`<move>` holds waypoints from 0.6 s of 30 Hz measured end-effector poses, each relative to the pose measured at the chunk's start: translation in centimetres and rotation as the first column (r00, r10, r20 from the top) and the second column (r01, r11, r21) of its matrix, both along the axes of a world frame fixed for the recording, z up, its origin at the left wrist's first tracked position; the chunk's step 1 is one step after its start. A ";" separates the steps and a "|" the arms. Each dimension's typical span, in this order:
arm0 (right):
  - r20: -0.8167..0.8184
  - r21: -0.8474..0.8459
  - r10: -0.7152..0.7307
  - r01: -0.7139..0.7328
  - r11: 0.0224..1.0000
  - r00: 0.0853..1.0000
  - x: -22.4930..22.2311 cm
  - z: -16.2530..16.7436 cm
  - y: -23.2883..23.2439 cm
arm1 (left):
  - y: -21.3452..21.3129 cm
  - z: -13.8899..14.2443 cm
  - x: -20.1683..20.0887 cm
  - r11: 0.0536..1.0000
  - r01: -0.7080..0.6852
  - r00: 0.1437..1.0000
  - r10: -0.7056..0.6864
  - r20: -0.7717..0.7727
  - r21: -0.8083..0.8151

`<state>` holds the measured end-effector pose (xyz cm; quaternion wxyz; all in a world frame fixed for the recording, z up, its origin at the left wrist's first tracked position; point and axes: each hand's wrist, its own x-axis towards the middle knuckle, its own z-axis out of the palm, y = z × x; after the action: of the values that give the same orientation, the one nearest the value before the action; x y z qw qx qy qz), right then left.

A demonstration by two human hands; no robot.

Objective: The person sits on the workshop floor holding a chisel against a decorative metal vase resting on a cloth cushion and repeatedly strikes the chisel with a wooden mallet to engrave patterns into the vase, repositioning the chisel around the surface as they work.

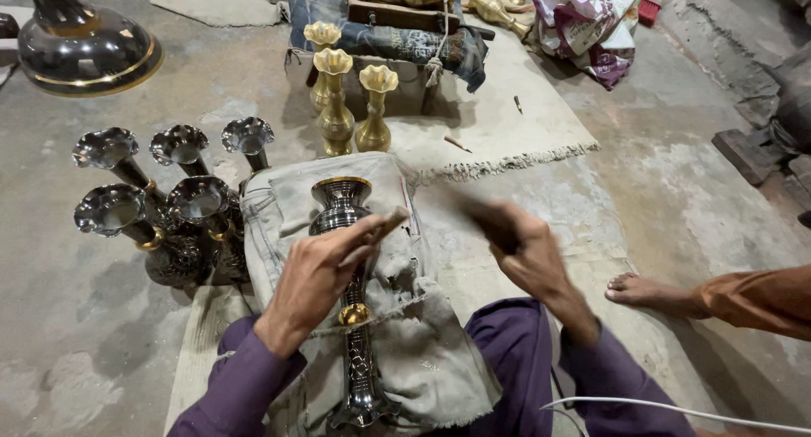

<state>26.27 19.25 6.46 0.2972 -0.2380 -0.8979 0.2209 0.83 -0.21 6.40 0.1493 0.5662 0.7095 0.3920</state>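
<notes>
A dark metal vase (342,207) with gold bands lies on its side on a worn grey cloth (422,352) over my lap, its mouth pointing away from me. My left hand (325,272) rests on the vase's neck and pinches a thin chisel-like tool (382,228) against it. My right hand (519,247) is raised to the right of the vase and blurred; it grips a dark wooden mallet-like object (481,213). Both of my sleeves are purple.
Several dark fluted vases (160,209) stand at my left. Three golden vases (338,99) stand ahead on a pale mat (498,133). A large dark vessel (80,44) sits far left. Another person's bare foot (646,289) rests at right. A white cable (676,407) runs by my right arm.
</notes>
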 end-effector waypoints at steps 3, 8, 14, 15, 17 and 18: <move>0.091 0.146 -0.282 0.267 0.953 0.955 -0.7 2.1 -0.5 | -0.5 -0.5 0.4 0.952 -0.002 1.000 0.005 -0.007 0.306; 0.138 0.097 -0.050 0.037 0.995 0.989 -2.0 5.1 -0.8 | -1.1 -0.5 0.9 0.923 -0.067 0.998 0.066 0.016 0.379; 0.109 0.067 -0.016 0.009 0.998 0.994 -2.6 7.8 -1.4 | -1.0 -1.5 1.2 0.920 -0.165 0.985 0.139 0.100 0.356; 0.081 0.094 0.077 -0.084 0.992 0.994 -2.5 8.1 -1.6 | -0.9 -1.9 1.2 0.916 -0.181 0.982 0.149 0.115 0.359; 0.283 0.301 -0.132 0.043 0.953 0.950 -2.7 8.4 -1.9 | -0.6 -2.7 1.1 0.921 -0.187 0.980 0.149 0.134 0.343; 0.360 0.407 -0.248 0.088 0.909 0.899 -2.7 8.4 -2.0 | -0.4 -3.1 1.2 0.924 -0.188 0.979 0.148 0.143 0.333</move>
<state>23.60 17.25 14.88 0.1642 -0.2944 -0.9407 -0.0384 1.99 -0.63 3.33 0.0545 0.4971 0.6661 0.5534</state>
